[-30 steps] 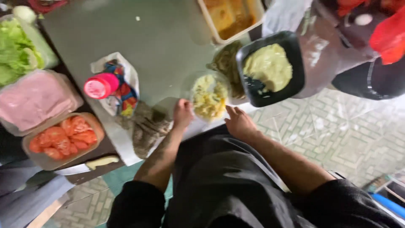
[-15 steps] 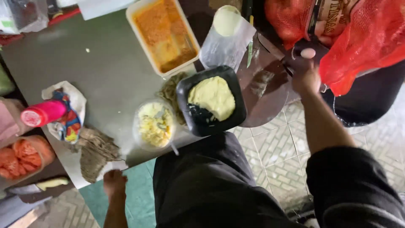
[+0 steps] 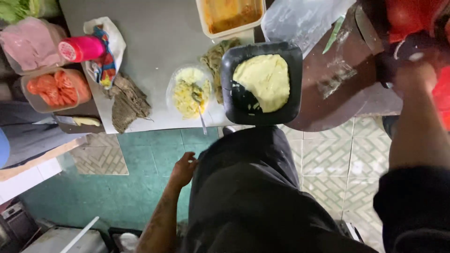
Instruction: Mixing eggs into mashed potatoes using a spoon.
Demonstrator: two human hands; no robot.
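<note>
Head view, 1 of 1: my right hand (image 3: 415,77) reaches over the dark round board (image 3: 337,100) toward a red bag (image 3: 408,16), the nearer hand to it; its finger state I cannot tell. My left hand (image 3: 183,169) hangs loose, empty, at my hip, well apart from the black tray (image 3: 261,84).

A grey table (image 3: 154,42) is carrying a black square tray (image 3: 260,84) of yellow mash, a clear bowl (image 3: 190,91) with a spoon, a brown rag (image 3: 125,100), a pink-lidded bottle (image 3: 80,48) and an orange-sauce tub (image 3: 229,16)
</note>
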